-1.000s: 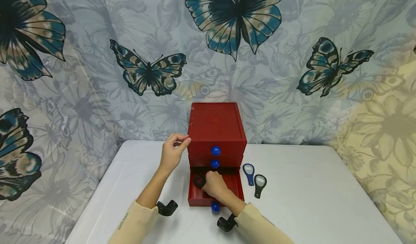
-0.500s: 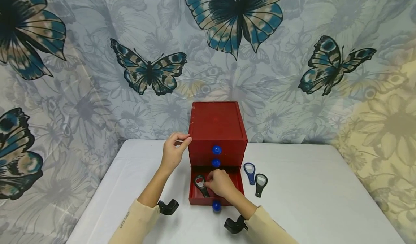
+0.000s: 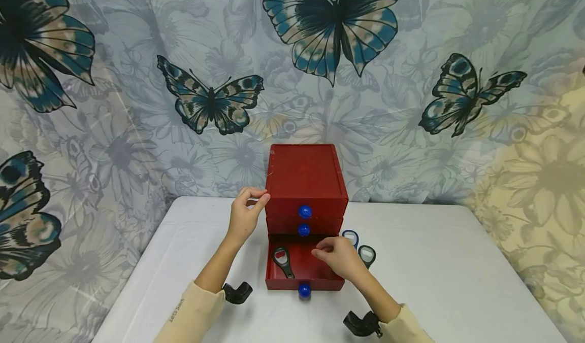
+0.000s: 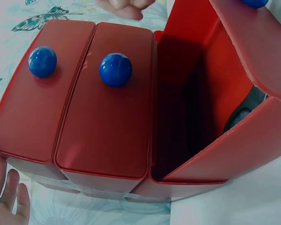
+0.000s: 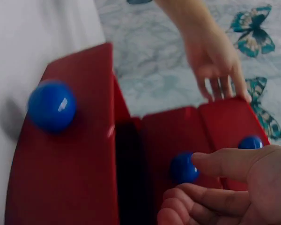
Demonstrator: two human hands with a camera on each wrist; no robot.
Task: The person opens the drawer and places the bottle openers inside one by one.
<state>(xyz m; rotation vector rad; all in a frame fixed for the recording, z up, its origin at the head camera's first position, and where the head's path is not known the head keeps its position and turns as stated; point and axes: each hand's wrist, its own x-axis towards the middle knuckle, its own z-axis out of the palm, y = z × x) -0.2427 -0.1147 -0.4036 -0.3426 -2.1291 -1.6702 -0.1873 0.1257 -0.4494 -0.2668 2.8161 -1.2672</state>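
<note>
A red drawer cabinet (image 3: 305,173) with blue knobs stands on the table, its bottom drawer (image 3: 315,284) pulled out. In that drawer, at the left, lies a black bottle opener (image 3: 283,263); the left wrist view shows only part of the opener (image 4: 246,108). My left hand (image 3: 243,215) touches the cabinet's upper left side with its fingertips, and the right wrist view shows these fingers extended. Above the drawer's right side is my right hand (image 3: 342,256), holding nothing, thumb and fingers apart in the right wrist view.
Right of the cabinet lie a blue bottle opener (image 3: 350,236) and a black-rimmed bottle opener (image 3: 367,254), both partly hidden by my right hand and arm. A black wrist mount (image 3: 238,293) is on my left arm, another mount (image 3: 361,324) on my right.
My right hand has let go of the black bottle opener, which now lies flat in the drawer, and has moved right. The left hand stays at the cabinet's side.
</note>
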